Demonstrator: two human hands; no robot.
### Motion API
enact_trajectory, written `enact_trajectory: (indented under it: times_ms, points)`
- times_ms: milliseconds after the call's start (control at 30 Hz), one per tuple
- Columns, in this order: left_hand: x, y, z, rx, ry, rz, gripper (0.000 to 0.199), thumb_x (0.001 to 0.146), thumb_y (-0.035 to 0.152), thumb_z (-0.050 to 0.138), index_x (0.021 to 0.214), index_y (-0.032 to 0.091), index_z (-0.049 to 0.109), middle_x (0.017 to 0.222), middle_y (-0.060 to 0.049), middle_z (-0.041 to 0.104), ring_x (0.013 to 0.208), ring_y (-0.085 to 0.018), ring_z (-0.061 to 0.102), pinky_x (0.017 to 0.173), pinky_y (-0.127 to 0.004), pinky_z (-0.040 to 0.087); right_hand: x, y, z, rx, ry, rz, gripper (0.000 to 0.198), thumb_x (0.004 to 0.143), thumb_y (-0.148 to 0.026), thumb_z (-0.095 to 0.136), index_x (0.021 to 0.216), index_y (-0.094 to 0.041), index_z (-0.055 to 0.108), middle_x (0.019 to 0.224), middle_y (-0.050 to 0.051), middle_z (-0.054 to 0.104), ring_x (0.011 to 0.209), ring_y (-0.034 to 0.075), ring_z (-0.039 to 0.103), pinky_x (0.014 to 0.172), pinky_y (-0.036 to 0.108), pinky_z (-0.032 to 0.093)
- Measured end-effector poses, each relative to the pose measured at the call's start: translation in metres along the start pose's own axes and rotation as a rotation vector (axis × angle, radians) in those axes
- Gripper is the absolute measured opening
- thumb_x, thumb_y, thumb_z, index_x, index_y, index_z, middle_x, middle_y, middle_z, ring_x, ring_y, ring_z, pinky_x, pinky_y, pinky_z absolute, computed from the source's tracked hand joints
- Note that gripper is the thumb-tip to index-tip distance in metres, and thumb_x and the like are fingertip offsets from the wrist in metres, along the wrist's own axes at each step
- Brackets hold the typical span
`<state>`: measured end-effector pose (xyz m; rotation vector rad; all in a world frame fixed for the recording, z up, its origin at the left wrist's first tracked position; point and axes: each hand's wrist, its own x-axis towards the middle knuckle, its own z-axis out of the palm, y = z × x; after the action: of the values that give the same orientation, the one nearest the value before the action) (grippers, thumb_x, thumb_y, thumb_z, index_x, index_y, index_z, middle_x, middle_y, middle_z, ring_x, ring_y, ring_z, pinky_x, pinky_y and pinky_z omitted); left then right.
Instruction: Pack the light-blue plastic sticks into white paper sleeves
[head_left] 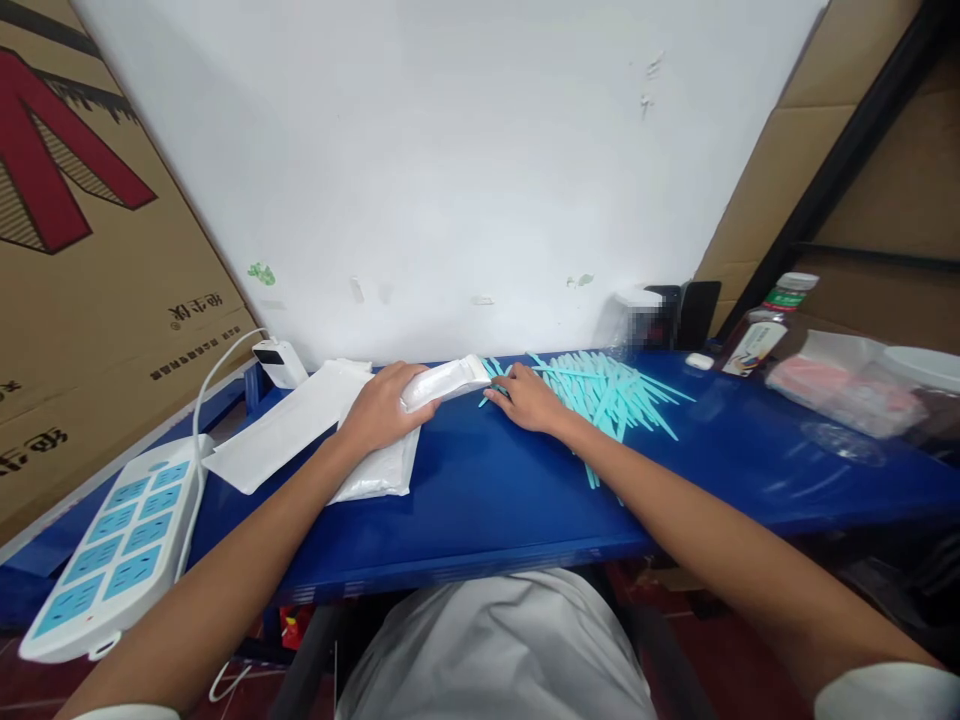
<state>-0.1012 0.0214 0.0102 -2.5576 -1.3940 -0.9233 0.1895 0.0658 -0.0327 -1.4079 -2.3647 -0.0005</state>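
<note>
My left hand (388,405) is wrapped round a white plastic pouch (446,380), its end pointing right. By that end, my right hand (529,400) has its fingers bent together on a few thin turquoise strips (489,396); how many it grips is hard to make out. To the right of and behind that hand spreads a loose pile of the same turquoise strips (607,390). Beneath and beside my left hand lie another white pouch (382,470) and a flat white packet or sheet (289,425).
The blue table (480,520) meets a white wall (480,180). A white power strip (120,540) and a small white device (280,363) stand left. On the right are a bottle (765,325), a clear bag with pink contents (847,385) and a small white case (699,361).
</note>
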Motion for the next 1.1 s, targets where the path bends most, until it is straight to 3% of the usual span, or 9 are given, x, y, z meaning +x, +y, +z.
enact_trajectory:
  times_ms: [200,300,433,667,833,1100]
  points:
    - [0.001,0.0,-0.006,-0.015,0.005,-0.017,0.048,0.094,0.055,0.065,0.13,0.024,0.066,0.123,-0.008,0.072,0.11,-0.032,0.067,0.097,-0.046,0.052,0.004,0.007,0.0,0.04,0.025,0.08,0.025,0.104,-0.037,0.059,0.1,-0.015,0.07,0.107,0.014,0.063,0.103,0.028,0.059,0.089,0.036,0.044]
    - [0.001,0.001,-0.006,-0.022,-0.008,-0.019,0.048,0.094,0.055,0.065,0.13,0.024,0.066,0.122,-0.008,0.072,0.11,-0.032,0.067,0.095,-0.046,0.053,0.006,0.008,-0.002,0.051,0.032,0.163,0.017,0.099,-0.03,0.066,0.104,-0.014,0.069,0.109,0.014,0.067,0.1,0.026,0.061,0.086,0.034,0.044]
    - [0.001,0.002,-0.006,-0.032,-0.011,-0.028,0.049,0.093,0.057,0.065,0.13,0.024,0.066,0.122,-0.009,0.072,0.109,-0.032,0.067,0.093,-0.045,0.053,0.008,0.007,-0.006,-0.043,-0.044,0.308,0.031,0.101,-0.04,0.065,0.111,-0.011,0.07,0.107,0.017,0.072,0.1,0.027,0.065,0.08,0.033,0.044]
    - [0.001,0.001,-0.006,-0.028,-0.006,-0.013,0.046,0.093,0.054,0.066,0.129,0.024,0.067,0.122,-0.008,0.073,0.11,-0.032,0.067,0.095,-0.046,0.053,0.009,0.005,-0.016,-0.073,-0.202,0.353,0.031,0.102,-0.036,0.059,0.085,-0.015,0.075,0.083,0.015,0.073,0.077,0.024,0.068,0.063,0.032,0.039]
    - [0.001,0.001,-0.006,-0.032,-0.017,-0.017,0.046,0.094,0.054,0.066,0.129,0.024,0.067,0.123,-0.009,0.073,0.111,-0.032,0.067,0.095,-0.046,0.053,0.001,0.006,-0.029,-0.022,-0.289,0.326,0.034,0.099,-0.034,0.062,0.069,-0.018,0.069,0.067,0.009,0.065,0.064,0.021,0.061,0.058,0.033,0.034]
    - [0.001,0.002,-0.006,-0.035,-0.015,-0.016,0.047,0.094,0.056,0.065,0.128,0.025,0.067,0.12,-0.009,0.073,0.108,-0.032,0.068,0.092,-0.046,0.053,-0.009,0.017,-0.052,0.146,-0.39,0.275,0.048,0.092,-0.032,0.067,0.049,-0.023,0.047,0.051,0.0,0.045,0.05,0.015,0.042,0.056,0.033,0.03]
